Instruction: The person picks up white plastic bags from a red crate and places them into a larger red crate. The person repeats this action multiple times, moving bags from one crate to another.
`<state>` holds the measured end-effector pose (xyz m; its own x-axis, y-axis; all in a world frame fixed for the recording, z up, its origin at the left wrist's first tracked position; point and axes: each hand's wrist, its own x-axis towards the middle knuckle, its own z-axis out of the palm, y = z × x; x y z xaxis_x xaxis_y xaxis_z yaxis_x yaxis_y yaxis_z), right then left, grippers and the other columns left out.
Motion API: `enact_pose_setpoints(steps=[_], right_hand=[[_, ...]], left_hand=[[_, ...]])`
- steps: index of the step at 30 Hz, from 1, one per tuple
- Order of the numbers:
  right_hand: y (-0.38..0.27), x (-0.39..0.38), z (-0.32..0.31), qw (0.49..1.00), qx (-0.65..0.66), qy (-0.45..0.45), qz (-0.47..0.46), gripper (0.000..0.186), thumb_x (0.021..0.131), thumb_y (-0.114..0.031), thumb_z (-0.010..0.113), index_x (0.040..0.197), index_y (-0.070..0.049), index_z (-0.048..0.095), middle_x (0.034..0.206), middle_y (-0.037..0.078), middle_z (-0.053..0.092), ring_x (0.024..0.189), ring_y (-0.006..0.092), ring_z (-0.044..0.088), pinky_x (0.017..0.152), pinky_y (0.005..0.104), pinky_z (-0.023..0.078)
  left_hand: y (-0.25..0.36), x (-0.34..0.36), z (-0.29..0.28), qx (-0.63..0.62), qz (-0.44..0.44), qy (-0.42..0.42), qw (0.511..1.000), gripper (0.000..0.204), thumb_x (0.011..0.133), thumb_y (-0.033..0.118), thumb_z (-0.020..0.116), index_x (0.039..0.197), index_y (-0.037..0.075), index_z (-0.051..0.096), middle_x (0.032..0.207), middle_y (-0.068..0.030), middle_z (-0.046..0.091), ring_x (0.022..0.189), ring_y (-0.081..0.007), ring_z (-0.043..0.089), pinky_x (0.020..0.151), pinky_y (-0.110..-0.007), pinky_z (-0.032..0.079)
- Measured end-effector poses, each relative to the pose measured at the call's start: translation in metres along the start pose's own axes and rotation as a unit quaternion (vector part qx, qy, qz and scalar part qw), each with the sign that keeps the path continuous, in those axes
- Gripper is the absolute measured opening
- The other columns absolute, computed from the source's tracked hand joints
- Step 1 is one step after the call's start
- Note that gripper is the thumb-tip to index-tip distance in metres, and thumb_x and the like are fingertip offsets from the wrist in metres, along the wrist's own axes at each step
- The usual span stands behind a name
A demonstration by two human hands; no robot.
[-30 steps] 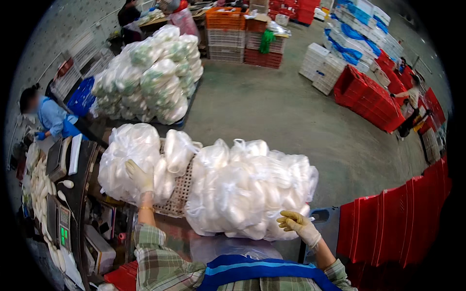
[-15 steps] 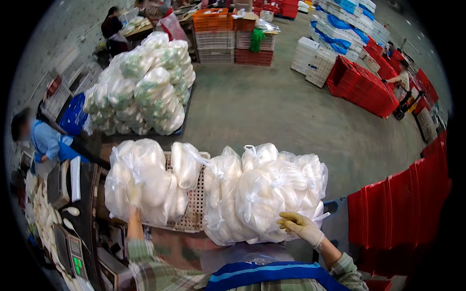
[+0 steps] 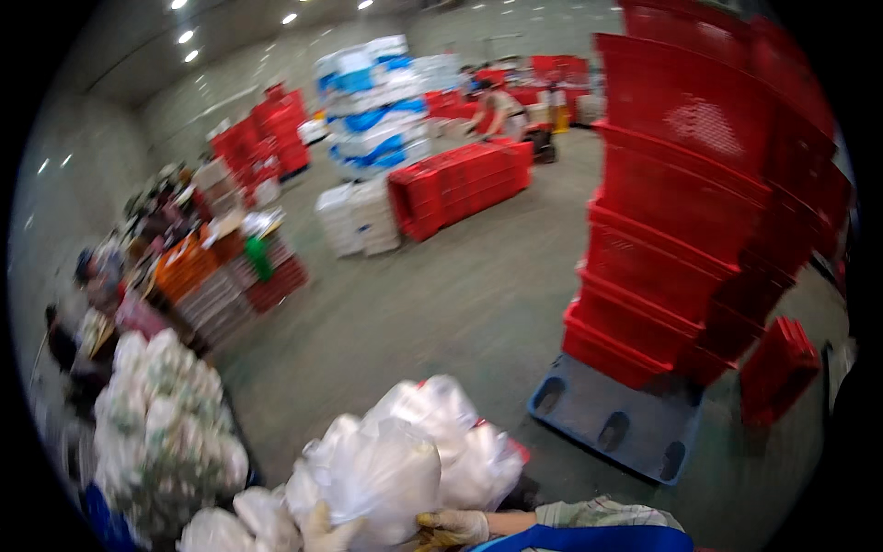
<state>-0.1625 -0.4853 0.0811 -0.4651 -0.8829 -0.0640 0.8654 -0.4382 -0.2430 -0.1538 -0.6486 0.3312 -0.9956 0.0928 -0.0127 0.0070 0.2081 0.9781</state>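
In the lower middle bulges a clear plastic bag of white radishes (image 3: 391,469), its contents blurred by motion. My left hand (image 3: 328,532), in a pale glove, presses its fingers on the bag's near left side. My right hand (image 3: 452,527), gloved in yellowish white, has its fingers curled against the near right side, so the bag sits between both hands. More filled white bags (image 3: 460,423) lie right behind it, and others (image 3: 225,532) are to the left. What lies under the bags is hidden.
At right a tall stack of red crates (image 3: 653,248) stands on a blue pallet (image 3: 616,428). A pile of bagged vegetables (image 3: 170,432) rises at left. Farther off are orange and pale crates (image 3: 216,285), lying red crates (image 3: 460,184), wrapped white boxes (image 3: 372,110) and a person (image 3: 501,115).
The view has swung up and to the right. My left hand has left the left-hand bags, and both hands are now at one bag. My right hand's fingers have curled in against it.
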Motion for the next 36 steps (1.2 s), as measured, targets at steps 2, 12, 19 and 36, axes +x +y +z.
enact_pose_setpoints(steps=[2, 12, 19, 36], right_hand=[[-0.037, -0.049, 0.005, 0.986, 0.003, 0.061, -0.157, 0.044, 0.092, -0.034, 0.061, 0.126, -0.010, 0.045, 0.118, 0.014, 0.055, 0.107, 0.0319, 0.057, 0.086, 0.0502, 0.051], [-0.430, -0.302, 0.304, 0.547, -0.515, 0.030, -0.659, 0.077, 0.090, -0.066, 0.041, 0.144, -0.011, 0.030, 0.136, 0.004, 0.048, 0.118, 0.0173, 0.049, 0.101, 0.0384, 0.040], [-0.529, -0.330, 0.350, 0.558, -0.535, 0.186, -0.606, 0.059, 0.092, -0.040, 0.060, 0.134, -0.002, 0.042, 0.123, 0.016, 0.056, 0.104, 0.0262, 0.062, 0.090, 0.0377, 0.050], [-0.096, -0.028, 0.010, 0.854, -0.448, 0.227, 0.137, 0.046, 0.098, -0.027, 0.053, 0.136, -0.002, 0.045, 0.125, 0.014, 0.059, 0.108, 0.0205, 0.060, 0.089, 0.0324, 0.050]], left_hand=[[0.046, 0.033, 0.062, 0.315, 0.061, -0.049, 0.946, 0.029, 0.081, 0.022, 0.066, 0.101, 0.001, 0.064, 0.093, -0.0162, 0.062, 0.081, -0.0278, 0.061, 0.070, -0.036, 0.049], [0.239, 0.160, 0.245, 0.124, 0.655, 0.115, 0.737, 0.056, 0.085, 0.003, 0.066, 0.136, -0.004, 0.044, 0.126, -0.0208, 0.058, 0.107, -0.0210, 0.062, 0.092, -0.030, 0.047], [0.080, 0.165, 0.176, 0.068, 0.349, 0.076, 0.932, 0.023, 0.092, 0.001, 0.055, 0.113, -0.003, 0.064, 0.100, -0.0081, 0.066, 0.084, -0.0116, 0.060, 0.078, -0.026, 0.050], [-0.374, -0.117, -0.197, 0.140, -0.239, 0.559, 0.782, 0.065, 0.085, 0.028, 0.064, 0.135, -0.007, 0.041, 0.131, -0.0256, 0.052, 0.122, -0.0337, 0.050, 0.102, -0.037, 0.039]])
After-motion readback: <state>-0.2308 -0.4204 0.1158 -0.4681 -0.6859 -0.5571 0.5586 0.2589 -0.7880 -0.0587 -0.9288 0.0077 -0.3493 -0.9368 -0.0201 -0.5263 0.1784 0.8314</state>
